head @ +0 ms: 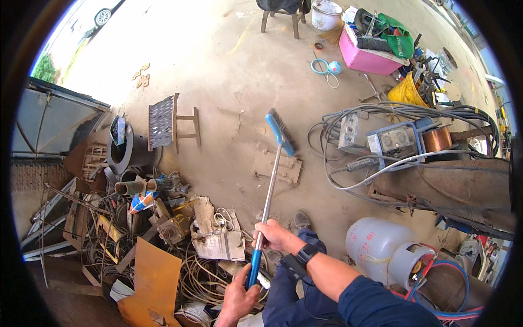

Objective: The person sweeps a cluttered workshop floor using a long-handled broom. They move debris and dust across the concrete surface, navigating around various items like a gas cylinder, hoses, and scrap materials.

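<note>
A long-handled brush with a blue head (277, 130), dark bristles and a metal pole slants across the middle of the head view. My right hand (273, 235) is closed around the metal pole, just above its blue grip (255, 265). My left hand (241, 294) holds the lower end of that grip. The brush head is over the dusty concrete floor; whether its bristles touch it I cannot tell. Just below the head lies a flat, dirt-covered plate (282, 169) with small raised parts.
Scrap metal, a rusty sheet (149, 282) and coiled wire lie at left. A gas cylinder (378, 249) with hoses stands at right, below cables (470, 112) and a blue-framed machine (394, 141). A low wooden stool (163, 122), pink box (365, 53) and yellow bucket (404, 92) stand farther off.
</note>
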Demonstrator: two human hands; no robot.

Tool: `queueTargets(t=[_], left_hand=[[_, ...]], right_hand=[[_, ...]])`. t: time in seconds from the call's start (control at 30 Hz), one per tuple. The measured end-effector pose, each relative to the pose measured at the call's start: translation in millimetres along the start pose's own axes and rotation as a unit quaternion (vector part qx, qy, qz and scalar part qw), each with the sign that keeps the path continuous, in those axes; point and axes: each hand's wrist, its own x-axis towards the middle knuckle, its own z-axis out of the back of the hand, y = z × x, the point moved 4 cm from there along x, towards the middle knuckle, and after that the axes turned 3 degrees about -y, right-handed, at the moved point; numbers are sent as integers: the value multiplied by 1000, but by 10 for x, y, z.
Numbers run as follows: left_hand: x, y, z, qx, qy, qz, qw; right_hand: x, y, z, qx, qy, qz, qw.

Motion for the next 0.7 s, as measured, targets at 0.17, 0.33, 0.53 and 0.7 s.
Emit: queueTargets(t=[0.17,0.33,0.53,0.7], left_hand=[[39,39,103,46,-47,-42,997],[-338,-123,65,122,-101,-113,981],[-450,-364,182,111,-54,-97,988],[-147,-746,631,219,12,-120,968]], right_hand=[[318,-102,-281,42,69,-4,997],[153,-57,-430,8,83,39,996],[-122,32,-339,31,20,33,999],[-18,252,-347,86,9,56,995]])
